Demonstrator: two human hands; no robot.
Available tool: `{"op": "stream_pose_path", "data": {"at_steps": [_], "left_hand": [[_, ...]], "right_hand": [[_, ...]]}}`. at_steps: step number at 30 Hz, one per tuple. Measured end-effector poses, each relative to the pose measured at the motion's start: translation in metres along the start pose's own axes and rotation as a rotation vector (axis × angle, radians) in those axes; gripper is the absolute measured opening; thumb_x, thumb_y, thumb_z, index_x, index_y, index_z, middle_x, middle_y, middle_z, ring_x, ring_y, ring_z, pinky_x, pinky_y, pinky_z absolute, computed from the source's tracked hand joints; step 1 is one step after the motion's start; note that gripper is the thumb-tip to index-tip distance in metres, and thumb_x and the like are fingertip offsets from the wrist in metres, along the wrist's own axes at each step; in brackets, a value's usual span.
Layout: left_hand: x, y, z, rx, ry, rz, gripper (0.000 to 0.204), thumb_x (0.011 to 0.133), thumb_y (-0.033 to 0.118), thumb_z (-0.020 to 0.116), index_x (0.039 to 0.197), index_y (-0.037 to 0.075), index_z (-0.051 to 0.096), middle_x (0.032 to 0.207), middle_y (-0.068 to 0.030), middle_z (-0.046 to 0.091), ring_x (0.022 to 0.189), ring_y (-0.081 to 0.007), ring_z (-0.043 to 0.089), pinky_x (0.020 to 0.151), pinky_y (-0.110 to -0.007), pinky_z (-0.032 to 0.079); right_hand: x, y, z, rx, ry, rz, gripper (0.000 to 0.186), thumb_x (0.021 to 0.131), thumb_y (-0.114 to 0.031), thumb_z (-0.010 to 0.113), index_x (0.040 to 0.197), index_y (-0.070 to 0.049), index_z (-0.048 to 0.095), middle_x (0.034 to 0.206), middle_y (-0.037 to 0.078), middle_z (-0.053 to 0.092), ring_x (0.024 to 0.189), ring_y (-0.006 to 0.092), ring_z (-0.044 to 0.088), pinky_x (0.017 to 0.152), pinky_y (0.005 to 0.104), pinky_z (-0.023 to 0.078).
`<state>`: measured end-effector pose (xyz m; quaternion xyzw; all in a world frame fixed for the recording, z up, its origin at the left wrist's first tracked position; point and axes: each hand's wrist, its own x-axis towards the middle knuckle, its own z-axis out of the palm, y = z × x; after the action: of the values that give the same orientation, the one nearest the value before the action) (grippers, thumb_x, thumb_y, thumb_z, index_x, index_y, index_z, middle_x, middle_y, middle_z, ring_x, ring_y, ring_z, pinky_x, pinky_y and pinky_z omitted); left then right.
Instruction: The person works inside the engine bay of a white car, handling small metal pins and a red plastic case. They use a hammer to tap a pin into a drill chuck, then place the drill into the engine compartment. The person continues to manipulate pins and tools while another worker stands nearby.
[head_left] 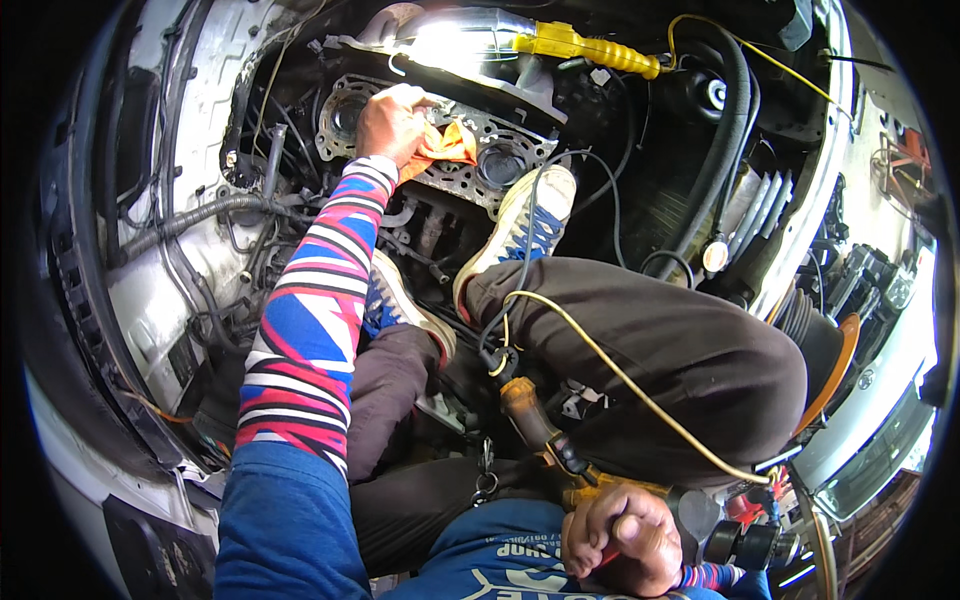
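My left hand [392, 125], at the end of a patterned sleeve, reaches onto the top face of an engine block [455, 180] with open round cylinder bores. Its fingers are closed on a bunched orange rag [447, 147], which lies against the metal between the bores. Close to my body, my right hand [625, 540] is curled, with a bit of red showing at its fingers; what it holds is mostly hidden. Beside that hand, across my lap, lies a corded yellow-and-black power tool [530, 412].
A lit work lamp [590, 48] with a yellow handle lies behind the block. My shoes [530, 220] stand inside the engine bay, near the block. A pale cord [620, 370] crosses my right leg. Hoses [720, 150] run along the right; the car's body edge [800, 230] lies beyond.
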<state>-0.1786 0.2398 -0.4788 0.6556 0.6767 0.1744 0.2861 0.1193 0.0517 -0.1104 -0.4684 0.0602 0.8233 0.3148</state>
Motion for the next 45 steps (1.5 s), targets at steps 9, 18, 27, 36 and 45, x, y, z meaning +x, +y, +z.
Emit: {"op": "stream_pose_path", "data": {"at_steps": [9, 18, 27, 36, 45], "left_hand": [[-0.106, 0.119, -0.114, -0.831, 0.401, -0.486, 0.019, 0.096, 0.007, 0.069, 0.113, -0.002, 0.071, 0.092, -0.0058, 0.073, 0.074, -0.0088, 0.061, 0.064, -0.023, 0.05], [-0.288, 0.265, -0.223, -1.285, 0.314, -0.251, 0.017, 0.103, 0.014, 0.061, 0.114, 0.002, 0.066, 0.106, -0.0138, 0.072, 0.072, -0.0078, 0.057, 0.057, -0.021, 0.047], [-0.385, 0.348, -0.269, -0.982, 0.109, 0.108, 0.015, 0.097, 0.001, 0.062, 0.111, -0.004, 0.064, 0.103, -0.0176, 0.074, 0.072, -0.0065, 0.061, 0.066, -0.02, 0.051], [-0.408, 0.379, -0.244, -0.76, 0.14, 0.261, 0.014, 0.093, -0.008, 0.066, 0.107, -0.006, 0.068, 0.092, -0.0118, 0.074, 0.072, -0.0141, 0.07, 0.066, -0.027, 0.057], [-0.401, 0.39, -0.231, -0.397, 0.241, 0.435, 0.017, 0.087, -0.006, 0.073, 0.103, -0.003, 0.07, 0.086, -0.0129, 0.071, 0.07, -0.0191, 0.07, 0.061, -0.03, 0.054]], "right_hand": [[-0.038, 0.004, -0.018, -0.023, -0.176, 0.085, 0.033, 0.101, -0.032, 0.054, 0.091, -0.001, 0.051, 0.073, 0.013, 0.052, 0.065, 0.022, 0.054, 0.061, 0.0332, 0.048], [-0.06, 0.05, -0.028, -0.341, -0.538, -0.269, 0.055, 0.101, -0.056, 0.048, 0.104, -0.001, 0.053, 0.072, 0.009, 0.053, 0.06, 0.0165, 0.051, 0.058, 0.0286, 0.045], [-0.082, 0.07, -0.034, -0.533, -0.619, -0.491, 0.092, 0.095, -0.071, 0.032, 0.141, 0.008, 0.047, 0.075, 0.016, 0.065, 0.056, 0.017, 0.057, 0.057, 0.0272, 0.043], [-0.083, 0.084, -0.032, -0.57, -0.689, -0.453, 0.097, 0.092, -0.069, 0.036, 0.149, 0.009, 0.041, 0.118, 0.018, 0.067, 0.079, 0.0198, 0.066, 0.079, 0.031, 0.05], [-0.091, 0.076, -0.036, -0.616, -0.604, -0.525, 0.095, 0.095, -0.067, 0.031, 0.154, 0.007, 0.034, 0.14, 0.02, 0.055, 0.116, 0.0226, 0.058, 0.095, 0.0323, 0.047]]}}
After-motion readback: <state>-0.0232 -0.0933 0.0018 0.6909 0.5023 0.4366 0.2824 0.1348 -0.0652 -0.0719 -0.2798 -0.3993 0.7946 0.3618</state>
